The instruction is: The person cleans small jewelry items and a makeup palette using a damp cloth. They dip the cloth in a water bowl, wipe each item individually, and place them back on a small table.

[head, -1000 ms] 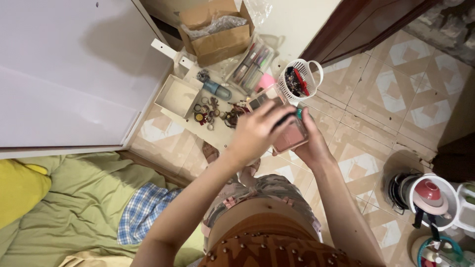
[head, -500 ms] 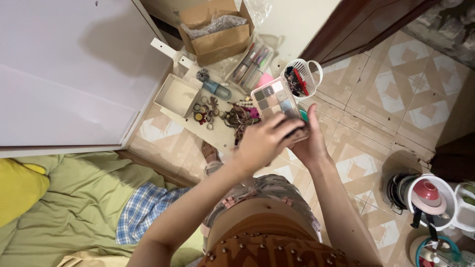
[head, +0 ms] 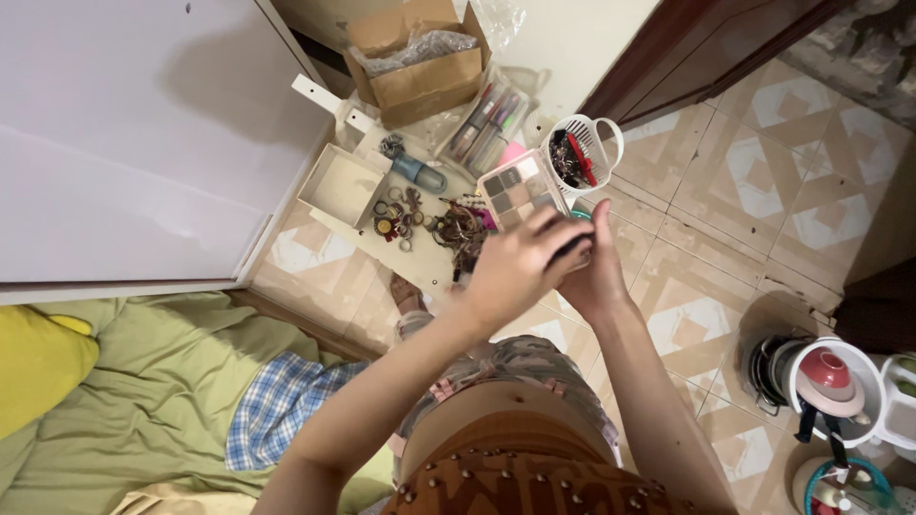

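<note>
Head view, both hands' fingers closed round a flat rectangular eyeshadow palette [head: 520,191], left hand [head: 520,272], right hand [head: 593,277], glossy patterned tiles [head: 763,172].

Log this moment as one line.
both hands hold eyeshadow palette | left hand over right hand | white basket beside | floor clutter below

brown cardboard box [head: 417,59] | open, by wall | clear plastic pen case [head: 489,122] | beside it

palette [head: 518,191] left of basket [head: 584,153]
</note>
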